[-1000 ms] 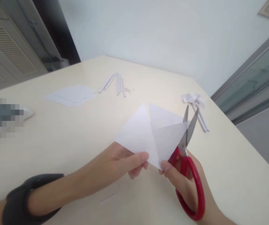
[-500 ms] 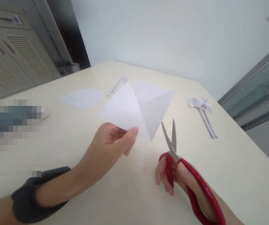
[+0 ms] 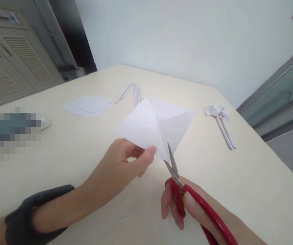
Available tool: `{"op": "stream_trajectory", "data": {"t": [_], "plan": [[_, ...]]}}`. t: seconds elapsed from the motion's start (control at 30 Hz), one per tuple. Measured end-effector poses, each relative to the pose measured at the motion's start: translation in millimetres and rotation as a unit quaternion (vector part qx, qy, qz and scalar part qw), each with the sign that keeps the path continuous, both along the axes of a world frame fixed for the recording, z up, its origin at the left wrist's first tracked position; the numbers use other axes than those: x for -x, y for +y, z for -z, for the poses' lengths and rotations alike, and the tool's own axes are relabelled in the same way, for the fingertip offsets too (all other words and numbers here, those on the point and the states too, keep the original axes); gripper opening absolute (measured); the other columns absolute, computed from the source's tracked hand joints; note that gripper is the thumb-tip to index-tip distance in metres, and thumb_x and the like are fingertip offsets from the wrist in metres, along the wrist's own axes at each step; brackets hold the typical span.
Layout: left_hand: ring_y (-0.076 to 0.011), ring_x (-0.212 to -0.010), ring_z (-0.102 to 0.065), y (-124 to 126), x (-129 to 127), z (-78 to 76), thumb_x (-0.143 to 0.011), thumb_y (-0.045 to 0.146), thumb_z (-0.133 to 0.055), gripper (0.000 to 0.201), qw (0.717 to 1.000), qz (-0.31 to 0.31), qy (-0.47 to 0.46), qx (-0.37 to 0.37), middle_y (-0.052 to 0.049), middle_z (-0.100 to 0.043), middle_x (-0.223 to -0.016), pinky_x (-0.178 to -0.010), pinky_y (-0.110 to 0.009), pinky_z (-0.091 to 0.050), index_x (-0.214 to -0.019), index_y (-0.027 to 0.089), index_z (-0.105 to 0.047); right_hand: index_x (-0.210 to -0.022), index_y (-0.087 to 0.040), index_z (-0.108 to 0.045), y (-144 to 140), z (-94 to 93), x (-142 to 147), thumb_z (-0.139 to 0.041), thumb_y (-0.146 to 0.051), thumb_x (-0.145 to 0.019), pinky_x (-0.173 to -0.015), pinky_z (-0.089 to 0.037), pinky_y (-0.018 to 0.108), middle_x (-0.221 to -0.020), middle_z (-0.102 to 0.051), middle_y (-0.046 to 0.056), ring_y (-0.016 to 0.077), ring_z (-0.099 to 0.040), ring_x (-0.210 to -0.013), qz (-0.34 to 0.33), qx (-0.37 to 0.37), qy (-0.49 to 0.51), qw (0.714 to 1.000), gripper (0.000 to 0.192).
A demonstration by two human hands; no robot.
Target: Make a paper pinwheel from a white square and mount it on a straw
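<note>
Paper sheet (image 3: 146, 127): at the middle of the frame, above the table (image 3: 253, 183), with a slit showing at its upper corner. Nearest, at lower left, a black wristband (image 3: 20, 216). At lower right, the right hand (image 3: 196, 209), curled round the red handles of the scissors (image 3: 176, 179), with blades parted at the sheet's near corner; touching or not, cannot tell. Farther in, the left hand (image 3: 127, 163), pinching the near edge between thumb above and fingers beneath, a little aside from that corner, probably to steady the sheet and leave room for the blades. Beyond, loose sheets (image 3: 85, 105) left of centre and rolled sticks (image 3: 123, 93) at upper centre, perhaps set back for working space. At right, paper pinwheels (image 3: 214, 110), well apart, likely to avoid crushing. Farthest, upper left, a cabinet (image 3: 24, 47).
</note>
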State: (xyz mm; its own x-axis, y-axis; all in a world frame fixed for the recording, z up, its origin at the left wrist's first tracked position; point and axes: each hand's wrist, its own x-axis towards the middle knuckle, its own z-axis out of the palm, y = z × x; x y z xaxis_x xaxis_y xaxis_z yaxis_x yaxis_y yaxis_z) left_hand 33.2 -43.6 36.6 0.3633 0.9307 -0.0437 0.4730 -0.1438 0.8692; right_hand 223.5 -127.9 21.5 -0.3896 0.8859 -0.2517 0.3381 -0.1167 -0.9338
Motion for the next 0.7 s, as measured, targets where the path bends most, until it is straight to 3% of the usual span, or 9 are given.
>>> {"op": "stream_trajectory", "data": {"t": [0.3,0.47,0.57,0.7], "plan": [[-0.0108,-0.049,-0.045,-4,0,2.7,-0.084,0.035,-0.046,0.045,0.999,0.040,-0.005,-0.021,0.003,-0.045,-0.046,-0.053,-0.025,-0.032,-0.043,0.018,-0.039,-0.082,-0.019,-0.057,3,3.6,1,-0.028,-0.057,-0.092,-0.075,-0.043,0.031,-0.066,-0.049,0.000,0.0137,-0.048,-0.062,0.008,0.024,0.026,0.999,0.048],[-0.0103,-0.046,-0.041,-4,-1,0.3,-0.085,0.040,-0.045,0.048,0.999,0.036,0.014,-0.012,0.004,-0.040,-0.044,-0.050,-0.025,-0.029,-0.043,0.018,-0.039,-0.086,-0.019,-0.059,2,-15.5,-3,-0.029,-0.060,-0.090,-0.061,-0.040,0.029,-0.071,-0.051,0.002,0.0134,-0.043,-0.057,0.000,0.055,0.036,0.998,0.051],[-0.0097,-0.045,-0.038,-4,-1,0.1,-0.085,0.040,-0.045,0.048,0.999,0.038,0.015,0.002,0.004,-0.040,-0.044,-0.049,-0.025,-0.029,-0.043,0.017,-0.040,-0.082,-0.019,-0.060,1,-26.5,-4,-0.026,-0.063,-0.089,-0.061,-0.040,0.029,-0.070,-0.052,0.003,0.0147,-0.046,-0.061,-0.002,0.052,0.044,0.998,0.056],[-0.0100,-0.047,-0.041,-4,-2,-0.8,-0.085,0.039,-0.046,0.048,0.999,0.034,0.008,0.001,0.004,-0.041,-0.044,-0.051,-0.024,-0.030,-0.042,0.017,-0.040,-0.085,-0.017,-0.062,0,-27.9,-4,-0.024,-0.056,-0.093,-0.062,-0.043,0.029,-0.070,-0.055,0.003,0.0138,-0.051,-0.061,-0.007,0.058,0.051,0.997,0.055]]}}
